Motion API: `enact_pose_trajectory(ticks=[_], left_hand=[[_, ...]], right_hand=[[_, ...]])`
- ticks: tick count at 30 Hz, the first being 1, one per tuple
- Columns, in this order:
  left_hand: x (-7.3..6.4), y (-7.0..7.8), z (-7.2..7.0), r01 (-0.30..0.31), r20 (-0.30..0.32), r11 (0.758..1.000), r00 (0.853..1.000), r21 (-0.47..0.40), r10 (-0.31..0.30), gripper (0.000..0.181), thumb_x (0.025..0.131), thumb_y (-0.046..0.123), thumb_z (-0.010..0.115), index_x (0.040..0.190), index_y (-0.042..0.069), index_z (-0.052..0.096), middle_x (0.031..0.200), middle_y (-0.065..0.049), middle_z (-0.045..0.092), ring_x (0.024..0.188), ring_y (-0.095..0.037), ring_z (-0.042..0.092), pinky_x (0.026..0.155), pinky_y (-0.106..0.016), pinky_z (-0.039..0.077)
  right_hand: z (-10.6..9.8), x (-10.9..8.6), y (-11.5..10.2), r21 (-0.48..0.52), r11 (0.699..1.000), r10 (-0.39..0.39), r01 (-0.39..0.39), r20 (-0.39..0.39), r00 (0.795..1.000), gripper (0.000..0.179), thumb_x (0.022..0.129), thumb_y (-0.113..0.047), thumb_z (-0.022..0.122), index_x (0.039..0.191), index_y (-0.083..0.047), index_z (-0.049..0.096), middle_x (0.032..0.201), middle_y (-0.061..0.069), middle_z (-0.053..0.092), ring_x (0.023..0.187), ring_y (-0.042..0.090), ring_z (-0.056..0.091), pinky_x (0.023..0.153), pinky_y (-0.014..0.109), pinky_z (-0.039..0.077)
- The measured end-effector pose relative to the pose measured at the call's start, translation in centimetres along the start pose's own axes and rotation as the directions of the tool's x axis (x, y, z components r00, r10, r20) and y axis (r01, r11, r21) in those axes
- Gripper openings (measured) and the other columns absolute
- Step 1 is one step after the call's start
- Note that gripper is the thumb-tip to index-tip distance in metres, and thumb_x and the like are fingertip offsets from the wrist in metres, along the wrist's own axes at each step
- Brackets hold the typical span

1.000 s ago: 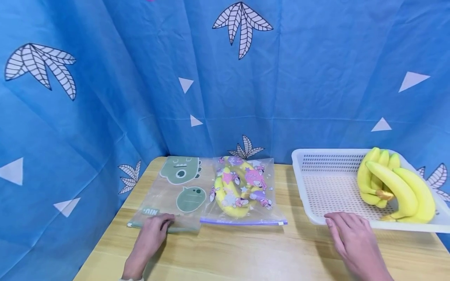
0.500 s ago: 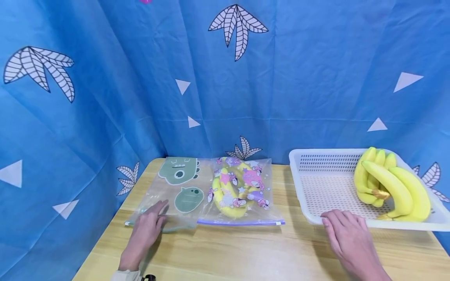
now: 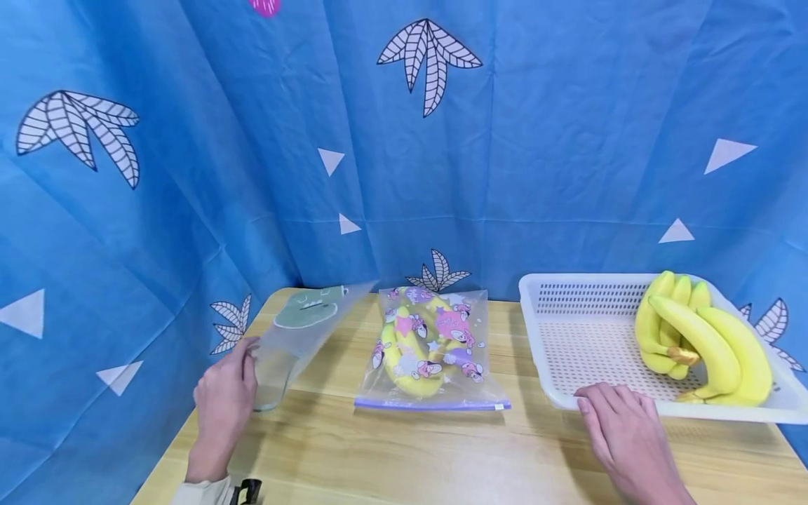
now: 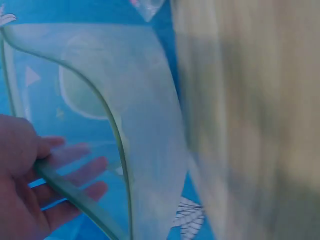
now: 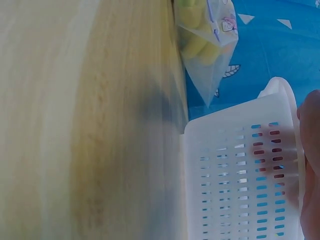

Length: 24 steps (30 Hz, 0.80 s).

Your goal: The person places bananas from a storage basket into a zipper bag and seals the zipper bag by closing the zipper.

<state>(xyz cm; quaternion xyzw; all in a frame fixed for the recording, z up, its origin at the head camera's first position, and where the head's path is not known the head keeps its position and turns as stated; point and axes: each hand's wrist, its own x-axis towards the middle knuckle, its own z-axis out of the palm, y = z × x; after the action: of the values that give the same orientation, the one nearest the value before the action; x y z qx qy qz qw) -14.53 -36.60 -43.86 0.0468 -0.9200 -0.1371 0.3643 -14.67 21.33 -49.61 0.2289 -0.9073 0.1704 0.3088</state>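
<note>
My left hand (image 3: 224,396) holds the mouth edge of a clear zip bag (image 3: 297,344) with green cartoon prints, lifted and bent up off the table. In the left wrist view, the bag's mouth gapes, and fingers (image 4: 87,172) show through the clear plastic beside its green zip edge (image 4: 75,197). My right hand (image 3: 631,438) grips the near rim of a white plastic basket (image 3: 549,351); its fingers reach over the rim and show through the slots in the right wrist view. Several yellow bananas (image 3: 722,344) lie in bunches at the basket's right side.
A second clear zip bag (image 3: 467,393) with pink and purple prints and a purple slider edge lies mid-table with bananas (image 3: 394,358) inside. The wooden table (image 3: 442,456) ends at a blue curtain (image 3: 568,140) at the back and left.
My left hand has moved left and lifted the green-printed zip bag's edge, so the bag leaves its flat place beside the other one. My right hand stays on the basket rim.
</note>
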Motion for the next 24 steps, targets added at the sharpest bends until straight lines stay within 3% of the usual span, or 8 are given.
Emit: enact_pose_trajectory(ticks=[2,5,7,8,13,15,19,24], left_hand=[[0.6,0.3,-0.5,-0.016,-0.136,1.0,0.991,-0.013,0.014,0.024,0.098,-0.001,0.058,0.117,0.005,0.072,0.093,-0.023,0.074,0.055,-0.043,0.062,0.039,-0.047,0.037],[1.6,0.7,-1.0,-0.04,-0.329,0.997,0.944,-0.06,0.018,0.028,0.096,-0.006,0.055,0.116,0.002,0.073,0.101,-0.023,0.074,0.06,-0.043,0.064,0.045,-0.049,0.039],[2.1,1.0,-1.3,-0.053,-0.397,0.995,0.918,-0.09,0.013,0.03,0.096,-0.009,0.053,0.117,0.0,0.073,0.105,-0.022,0.074,0.066,-0.043,0.065,0.053,-0.05,0.04],[2.3,1.2,-1.4,-0.059,-0.402,0.993,0.916,-0.106,0.011,0.031,0.096,-0.009,0.052,0.117,0.0,0.073,0.107,-0.022,0.074,0.07,-0.043,0.065,0.056,-0.049,0.041],[2.8,2.8,-2.1,-0.112,-0.261,0.982,0.963,-0.153,0.069,0.036,0.096,-0.012,0.052,0.123,0.001,0.071,0.105,-0.021,0.074,0.079,-0.039,0.068,0.065,-0.046,0.045],[2.9,3.6,-2.4,-0.141,-0.213,0.977,0.971,-0.161,0.106,0.036,0.096,-0.012,0.052,0.124,0.001,0.07,0.105,-0.02,0.074,0.08,-0.038,0.069,0.067,-0.046,0.047],[3.3,5.2,-2.7,-0.216,-0.171,0.952,0.968,-0.215,0.181,0.039,0.095,-0.013,0.048,0.126,0.0,0.068,0.114,-0.019,0.073,0.074,-0.032,0.062,0.065,-0.037,0.044],[3.2,7.0,-2.3,-0.279,0.006,0.869,0.951,-0.409,0.308,0.053,0.088,-0.021,0.041,0.132,-0.001,0.064,0.134,-0.018,0.065,0.088,-0.028,0.065,0.067,-0.023,0.045]], right_hand=[[0.0,0.0,0.0,0.001,1.0,-0.003,0.003,-0.009,1.0,0.023,0.102,-0.022,0.048,0.102,-0.01,0.067,0.096,0.003,0.067,0.092,0.027,0.058,0.076,0.039,0.032],[0.1,0.0,0.1,0.001,1.0,-0.007,0.007,-0.017,1.0,0.024,0.103,-0.023,0.047,0.102,-0.01,0.067,0.096,0.004,0.067,0.092,0.027,0.059,0.075,0.039,0.032],[0.1,-0.1,0.1,0.003,1.0,-0.01,0.01,-0.02,1.0,0.024,0.103,-0.023,0.047,0.102,-0.01,0.067,0.096,0.003,0.067,0.092,0.027,0.059,0.076,0.039,0.032],[0.2,-0.1,0.1,0.002,1.0,-0.01,0.01,-0.02,1.0,0.024,0.103,-0.023,0.047,0.102,-0.01,0.067,0.096,0.003,0.067,0.092,0.027,0.059,0.075,0.039,0.032],[0.2,-0.2,0.1,0.007,1.0,-0.008,0.008,-0.02,1.0,0.024,0.102,-0.023,0.047,0.102,-0.009,0.067,0.096,0.003,0.068,0.09,0.026,0.058,0.076,0.039,0.032],[0.1,-0.1,0.1,0.011,1.0,-0.006,0.006,-0.018,1.0,0.023,0.102,-0.022,0.048,0.103,-0.009,0.067,0.096,0.003,0.068,0.09,0.026,0.058,0.076,0.039,0.033],[0.1,0.0,0.0,0.017,1.0,-0.003,0.003,-0.01,1.0,0.022,0.102,-0.021,0.049,0.103,-0.009,0.068,0.097,0.002,0.068,0.091,0.025,0.058,0.076,0.039,0.033],[0.0,-0.1,0.0,0.019,1.0,-0.009,0.009,-0.011,1.0,0.022,0.103,-0.023,0.049,0.103,-0.01,0.068,0.098,0.003,0.068,0.092,0.027,0.059,0.075,0.039,0.032]])
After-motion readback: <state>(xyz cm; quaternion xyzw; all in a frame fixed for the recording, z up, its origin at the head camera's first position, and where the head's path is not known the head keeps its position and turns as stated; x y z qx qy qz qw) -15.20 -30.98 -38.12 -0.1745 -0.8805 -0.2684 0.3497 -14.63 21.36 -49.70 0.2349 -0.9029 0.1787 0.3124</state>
